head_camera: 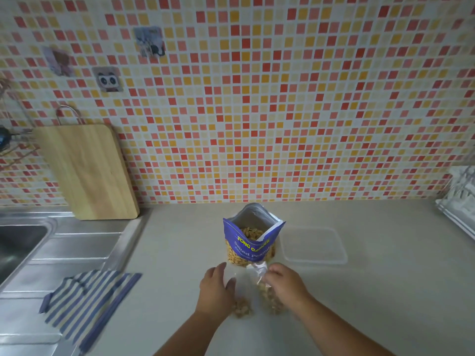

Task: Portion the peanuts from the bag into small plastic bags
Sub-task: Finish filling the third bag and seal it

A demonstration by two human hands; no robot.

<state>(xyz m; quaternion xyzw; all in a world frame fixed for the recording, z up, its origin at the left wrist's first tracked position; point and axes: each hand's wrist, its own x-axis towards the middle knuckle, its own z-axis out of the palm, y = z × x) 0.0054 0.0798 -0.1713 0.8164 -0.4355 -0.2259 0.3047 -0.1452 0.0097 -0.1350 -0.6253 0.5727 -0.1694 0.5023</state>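
Peanut bag point(250, 242) stands open beside clear lid point(313, 246); right hand point(285, 286) fingers pinch small bag point(256, 270), left hand point(216, 286) fingers relaxed.

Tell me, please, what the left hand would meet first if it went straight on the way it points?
Probably the open blue peanut bag standing just beyond the left hand, though from this single view it might only brush the bag's left edge.
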